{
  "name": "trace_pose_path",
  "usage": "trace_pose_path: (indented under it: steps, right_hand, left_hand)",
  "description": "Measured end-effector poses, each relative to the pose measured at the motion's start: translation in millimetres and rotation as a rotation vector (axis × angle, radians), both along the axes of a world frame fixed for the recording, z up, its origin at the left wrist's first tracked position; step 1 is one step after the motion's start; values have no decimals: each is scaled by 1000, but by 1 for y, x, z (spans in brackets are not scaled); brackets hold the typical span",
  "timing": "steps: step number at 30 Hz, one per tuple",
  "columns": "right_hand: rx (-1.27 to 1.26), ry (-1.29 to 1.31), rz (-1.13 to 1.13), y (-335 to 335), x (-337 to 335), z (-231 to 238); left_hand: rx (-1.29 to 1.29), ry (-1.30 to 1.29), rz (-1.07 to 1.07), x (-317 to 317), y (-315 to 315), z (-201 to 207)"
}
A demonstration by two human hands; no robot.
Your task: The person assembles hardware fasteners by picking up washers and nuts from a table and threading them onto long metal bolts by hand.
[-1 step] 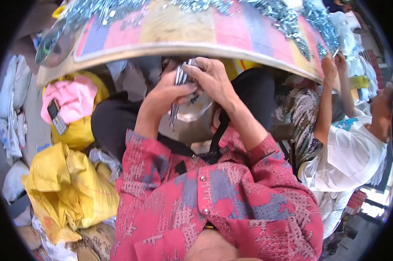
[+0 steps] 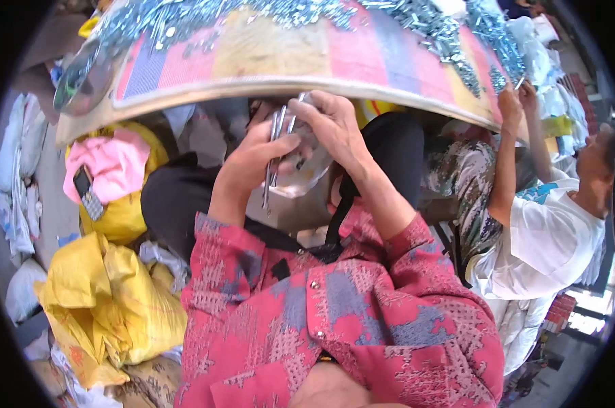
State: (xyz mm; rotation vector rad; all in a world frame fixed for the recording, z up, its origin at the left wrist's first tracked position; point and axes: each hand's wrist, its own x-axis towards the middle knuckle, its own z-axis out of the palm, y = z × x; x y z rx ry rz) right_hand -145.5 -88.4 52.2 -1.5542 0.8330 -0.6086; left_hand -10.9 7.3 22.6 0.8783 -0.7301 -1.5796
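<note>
Over my lap, just below the table edge, my left hand (image 2: 251,155) is closed around a few slim silvery metal rods (image 2: 267,194), which poke out above and below the fingers. My right hand (image 2: 334,128) faces it from the right. Its thumb and fingertips pinch another slim metal rod (image 2: 292,122), close to the left hand's bunch but apart from it. Beneath both hands sits a clear round plastic bowl (image 2: 312,181), partly covered by the fingers. What lies inside it is too blurred to tell.
Heaps of shiny metal pieces (image 2: 178,24) lie along the far side of the striped-cloth table (image 2: 273,54). A clear cup (image 2: 83,87) stands at its left end. Yellow sacks (image 2: 117,292), a pink cloth (image 2: 110,160) and a phone (image 2: 83,182) are at left. A co-worker (image 2: 545,224) sits at right.
The rod at my right fingertips has parted from the left hand's bunch. The bunch has tilted and slid slightly lower. The hands otherwise stay in place.
</note>
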Motion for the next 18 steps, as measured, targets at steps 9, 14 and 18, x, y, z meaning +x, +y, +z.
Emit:
trace_pose_path:
  steps: [9,14,18]
  right_hand:
    - [-484,22,-178,-114,-38,-11]
    - [-1024,581,-699,-278,-77,-14]
    - [-1088,889,-766,-322,-65,-22]
  left_hand:
    - [62,115,-18,-7,-14,-31]
    - [163,1,35,-10,-19,-20]
    - [147,-15,21,-8,-22,-30]
